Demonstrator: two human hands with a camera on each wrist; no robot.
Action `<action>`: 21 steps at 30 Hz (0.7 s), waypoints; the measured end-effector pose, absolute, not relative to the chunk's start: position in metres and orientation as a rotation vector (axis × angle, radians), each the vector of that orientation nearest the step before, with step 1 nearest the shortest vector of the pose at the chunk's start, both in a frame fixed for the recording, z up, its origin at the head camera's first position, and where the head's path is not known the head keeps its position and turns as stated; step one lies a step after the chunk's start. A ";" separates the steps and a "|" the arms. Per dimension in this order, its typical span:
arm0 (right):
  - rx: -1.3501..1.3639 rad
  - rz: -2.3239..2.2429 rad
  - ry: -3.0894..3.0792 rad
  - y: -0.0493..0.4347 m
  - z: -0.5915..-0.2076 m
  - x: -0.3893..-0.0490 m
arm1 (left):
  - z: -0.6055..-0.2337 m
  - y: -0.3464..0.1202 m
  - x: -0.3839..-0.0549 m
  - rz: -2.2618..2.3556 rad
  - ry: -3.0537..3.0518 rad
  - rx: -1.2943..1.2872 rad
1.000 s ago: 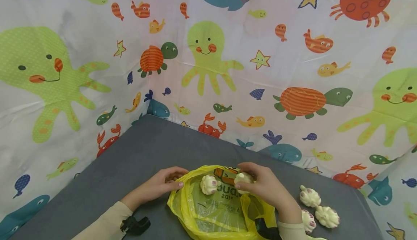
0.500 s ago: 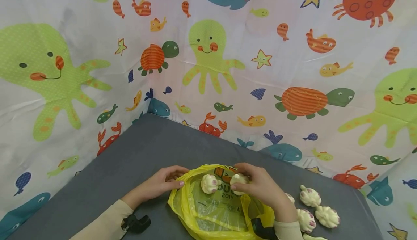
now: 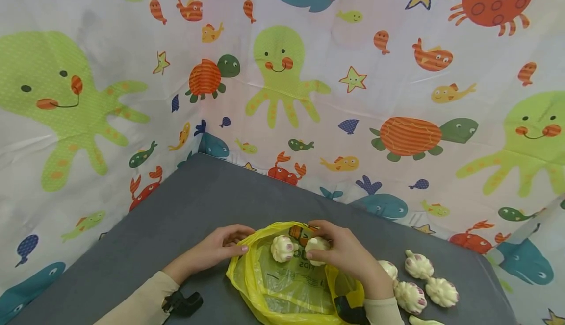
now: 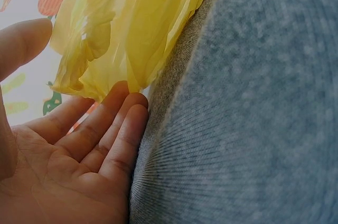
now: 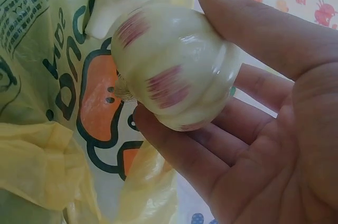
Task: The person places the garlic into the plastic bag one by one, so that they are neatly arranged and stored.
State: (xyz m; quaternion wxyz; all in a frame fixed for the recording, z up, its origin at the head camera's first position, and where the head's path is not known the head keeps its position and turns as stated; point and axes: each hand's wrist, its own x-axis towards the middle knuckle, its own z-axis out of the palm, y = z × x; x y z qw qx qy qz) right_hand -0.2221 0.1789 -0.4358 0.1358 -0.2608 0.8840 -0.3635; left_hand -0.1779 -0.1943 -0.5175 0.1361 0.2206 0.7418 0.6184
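Observation:
An open yellow plastic bag [image 3: 242, 286] lies on the grey table, with mirrored lettering and an orange print showing through. One white garlic bulb [image 3: 281, 249] with purple streaks sits inside it. My right hand [image 3: 348, 256] holds a second garlic bulb [image 5: 179, 71] between thumb and fingers, over the bag's far inner side. At the bag's left rim is my left hand [image 3: 216, 250]. In the left wrist view its fingers [image 4: 100, 123] are nearly straight, their tips touching the yellow plastic, and the thumb stands apart.
Several more garlic bulbs [image 3: 410, 297] lie on the grey table [image 3: 207, 192] right of the bag, partly behind the right forearm. A fabric backdrop [image 3: 318, 60] printed with sea animals rises along the table's back edges. Black straps circle both wrists.
My right hand has moved left with the held garlic bulb, closer to the one in the bag. More of the loose bulbs at right now show. The left hand stays at the rim.

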 end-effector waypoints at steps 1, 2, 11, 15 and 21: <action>-0.753 -1.056 2.554 0.179 -0.436 -0.222 | -0.518 -0.194 -0.178 1.791 2.147 0.643; -0.752 -1.058 2.547 0.178 -0.436 -0.222 | -0.518 -0.194 -0.178 1.793 2.143 0.644; -0.772 -1.064 2.496 0.169 -0.444 -0.220 | -0.520 -0.196 -0.177 1.796 2.134 0.642; -0.802 -1.079 2.464 0.165 -0.446 -0.220 | -0.520 -0.196 -0.177 1.796 2.136 0.643; -0.830 -1.057 2.468 0.162 -0.449 -0.222 | -0.520 -0.194 -0.178 1.793 2.155 0.652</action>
